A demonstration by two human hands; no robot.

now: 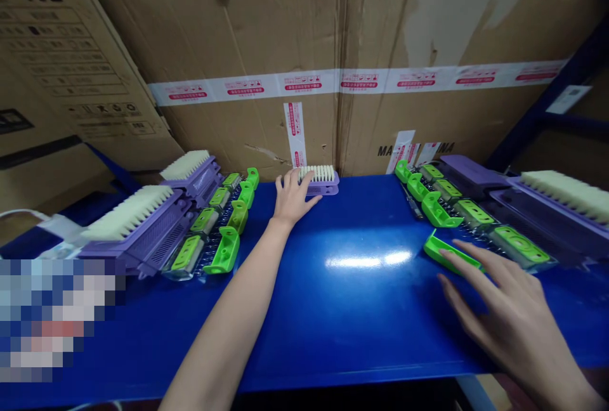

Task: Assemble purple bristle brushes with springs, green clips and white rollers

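Note:
My left hand reaches to the back of the blue shelf, fingers spread over the left end of a purple brush with cream bristles. Its thumb is stretched out in front of the brush; whether the fingers press on it I cannot tell. On the right, my right hand has its fingers apart above a bright green plastic bracket, the index fingertip at or on it. Behind that hand runs a row of similar green brackets beside green blocks in clear wrap.
Purple slotted brush units stand at the left, with green brackets alongside. More purple units stand at the right. A short black cable end lies near the right row. Large cardboard boxes wall off the back.

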